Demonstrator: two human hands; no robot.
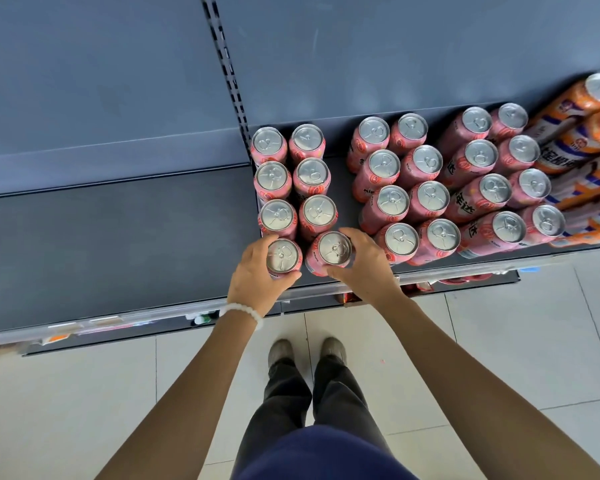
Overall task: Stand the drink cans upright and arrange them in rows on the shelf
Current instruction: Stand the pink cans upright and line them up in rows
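Both hands grip upright pink cans at the shelf (118,237) front edge: left hand (253,275) one can (284,255), right hand (364,268) another (334,249); bare shelf lies leftward.

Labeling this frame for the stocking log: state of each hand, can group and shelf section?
left hand: grips front-left pink can, upright
right hand: grips front-right pink can, upright
other pink cans: upright, in rows
gap: bare strip between the left two columns and the rest
orange cans: far right, in rows
left shelf section: no cans on it
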